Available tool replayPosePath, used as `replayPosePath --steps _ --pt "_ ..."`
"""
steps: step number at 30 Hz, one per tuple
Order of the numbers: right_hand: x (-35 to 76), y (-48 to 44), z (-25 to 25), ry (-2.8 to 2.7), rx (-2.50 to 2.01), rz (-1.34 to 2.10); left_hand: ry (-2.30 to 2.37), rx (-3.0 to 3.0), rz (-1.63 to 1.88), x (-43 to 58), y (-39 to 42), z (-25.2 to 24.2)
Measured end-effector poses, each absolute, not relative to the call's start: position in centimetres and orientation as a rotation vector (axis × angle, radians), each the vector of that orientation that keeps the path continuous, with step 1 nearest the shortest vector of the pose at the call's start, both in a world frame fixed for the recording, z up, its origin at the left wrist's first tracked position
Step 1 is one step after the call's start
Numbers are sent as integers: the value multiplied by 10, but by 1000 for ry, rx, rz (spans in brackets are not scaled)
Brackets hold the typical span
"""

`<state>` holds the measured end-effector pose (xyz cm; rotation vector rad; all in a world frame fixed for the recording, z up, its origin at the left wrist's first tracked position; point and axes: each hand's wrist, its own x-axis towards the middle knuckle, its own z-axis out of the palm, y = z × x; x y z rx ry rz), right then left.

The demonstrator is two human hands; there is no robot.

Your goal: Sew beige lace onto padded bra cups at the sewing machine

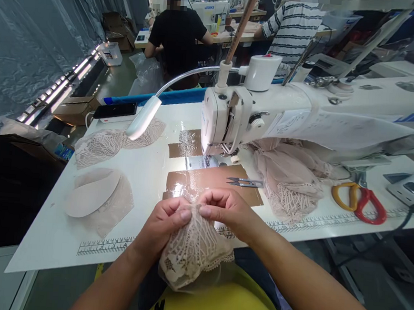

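Both my hands pinch the top edge of a beige lace piece (pixel 192 252) that hangs over the near edge of the white table (pixel 144 178). My left hand (pixel 164 221) grips its left side with thumb and fingers closed. My right hand (pixel 224 211) pinches the lace beside it, fingers curled. A white sewing machine (pixel 267 112) stands just beyond my hands, its needle area (pixel 210 157) above a brown plate. Small thread snips (pixel 244 182) lie right of the needle.
Lace cups (pixel 103 144) and beige pads (pixel 96 196) lie at the left. A pile of beige lace fabric (pixel 291 178) sits under the machine arm. Red and yellow scissors (pixel 363 200) lie at the right. A gooseneck lamp (pixel 143 116) and a phone (pixel 115 110) are behind. Two people sit at the far tables.
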<state>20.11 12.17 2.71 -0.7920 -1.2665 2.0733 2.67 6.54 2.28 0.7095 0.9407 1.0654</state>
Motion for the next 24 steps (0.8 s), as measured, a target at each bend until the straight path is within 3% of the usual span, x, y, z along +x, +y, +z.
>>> replayPosePath --steps 6,8,14,19,24 --pt "240 139 24 -1332 -1028 1761 1546 677 1682 -37 81 51" --pt "256 143 25 -1437 -1100 1616 1797 909 1712 -49 92 59" --pt "259 160 39 -1877 -1234 1244 1884 2275 843 15 142 22" --pt "243 179 30 -2282 -1218 853 1724 2381 643 76 147 -13" --pt "229 178 8 -2594 -1133 591 1697 2485 370 76 134 1"
